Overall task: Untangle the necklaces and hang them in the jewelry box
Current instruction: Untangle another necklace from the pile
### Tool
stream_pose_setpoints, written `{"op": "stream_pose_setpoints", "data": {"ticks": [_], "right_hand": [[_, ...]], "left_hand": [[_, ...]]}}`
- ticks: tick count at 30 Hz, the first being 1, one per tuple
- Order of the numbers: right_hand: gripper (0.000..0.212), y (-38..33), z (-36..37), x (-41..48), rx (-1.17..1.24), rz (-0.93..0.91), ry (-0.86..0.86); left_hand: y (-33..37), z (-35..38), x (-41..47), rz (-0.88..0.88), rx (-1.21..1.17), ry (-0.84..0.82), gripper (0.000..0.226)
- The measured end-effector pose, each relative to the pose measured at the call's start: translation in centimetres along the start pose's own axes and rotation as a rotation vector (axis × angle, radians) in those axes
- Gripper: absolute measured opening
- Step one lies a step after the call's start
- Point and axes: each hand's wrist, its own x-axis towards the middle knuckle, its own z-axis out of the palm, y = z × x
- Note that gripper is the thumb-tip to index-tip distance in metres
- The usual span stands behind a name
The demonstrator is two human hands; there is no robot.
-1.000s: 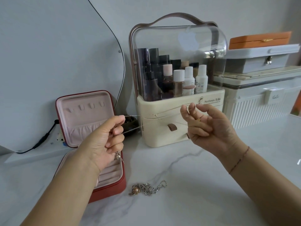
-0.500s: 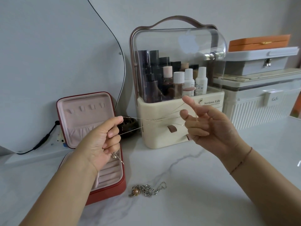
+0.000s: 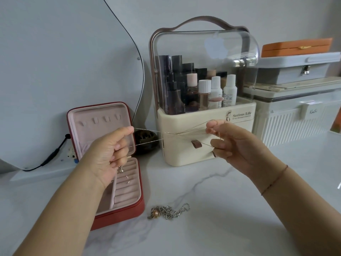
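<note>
Hands: my left hand point(image 3: 108, 154) and right hand point(image 3: 238, 145) pinch a fine chain point(image 3: 147, 131) taut.
Box point(image 3: 118, 182): red shell, pink velvet, possibly rings inside.
Marble point(image 3: 203, 228): knotted silver necklace point(image 3: 168, 212).

Soft, even daylight fills the scene, fairly bright; no harsh shadows anywhere; faint grey shade lies on the marble counter point(image 3: 212, 228) beneath both forearms, toward 6 o'clock; glare shows as a pale patch on the clear dome of the cosmetics organiser point(image 3: 203, 52) near 1 o'clock, with a bright spot on its chrome latch; wide-angle distortion bends the stacked storage boxes point(image 3: 299, 100) at 3 o'clock and stretches the arms at the lower corners; the thin gold chain point(image 3: 147, 131) reads faint; focus is otherwise reasonably sharp.
</note>
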Motion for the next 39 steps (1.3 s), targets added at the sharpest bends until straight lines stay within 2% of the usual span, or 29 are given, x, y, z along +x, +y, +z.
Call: {"op": "stream_pose_setpoints", "data": {"ticks": [3, 11, 17, 23, 28, 32, 35, 39], "right_hand": [[0.018, 0.0, -0.1, 0.1, -0.102, -0.051, 0.078], [0.02, -0.6, -0.9, 0.2, -0.039, -0.021, 0.132], [0.025, -0.4, -1.0, -0.2, -0.406, -0.018, 0.027], [0.007, 0.3, -0.6, -0.3, -0.735, -0.022, -0.047], [0.004, 0.7, -0.7, -0.1, -0.825, -0.037, -0.002], [0.01, 0.4, -1.0, -0.1, -0.804, -0.052, 0.03], [0.017, 0.2, -0.8, -0.3, -0.818, -0.05, -0.02], [0.016, 0.6, -0.2, -0.5, -0.96, -0.03, -0.076]], "left_hand": [[0.2, -0.4, 0.1, 0.02, -0.014, 0.046, 0.027], [1.3, -1.8, 0.2, 0.076, -0.012, 0.135, 0.032], [1.3, -1.7, 0.0, 0.14, 0.038, 0.156, 0.025], [1.1, -1.5, -0.1, 0.189, 0.1, 0.182, 0.022], [0.9, -1.5, -0.2, 0.206, 0.133, 0.202, 0.017], [0.8, -1.6, -0.1, 0.212, 0.158, 0.206, 0.013], [0.7, -1.6, 0.0, 0.219, 0.174, 0.206, 0.01], [0.6, -1.5, 0.0, 0.253, 0.218, 0.207, 0.011]]}}
